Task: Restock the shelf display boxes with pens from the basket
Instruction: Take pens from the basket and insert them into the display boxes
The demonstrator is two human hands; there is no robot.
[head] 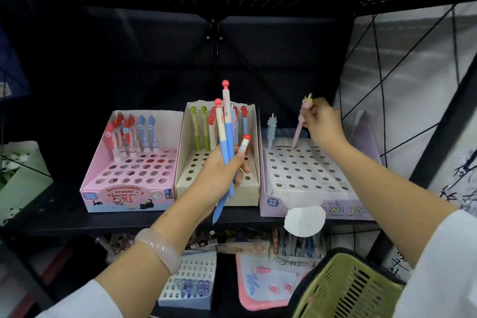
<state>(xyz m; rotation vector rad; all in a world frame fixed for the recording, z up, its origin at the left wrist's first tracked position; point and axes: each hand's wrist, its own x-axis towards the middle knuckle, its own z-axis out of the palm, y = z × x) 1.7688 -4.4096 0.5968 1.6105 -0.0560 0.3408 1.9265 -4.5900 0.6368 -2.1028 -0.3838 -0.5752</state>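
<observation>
Black shelf [64,217]: left hand [219,175] grips pens [225,142]; right hand [324,124] pinches pink pen [298,131].

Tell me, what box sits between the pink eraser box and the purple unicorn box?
In the head view, a cream display box stands between the pink eraser box and the unicorn box. The left hand holds pens in front of it.
</observation>
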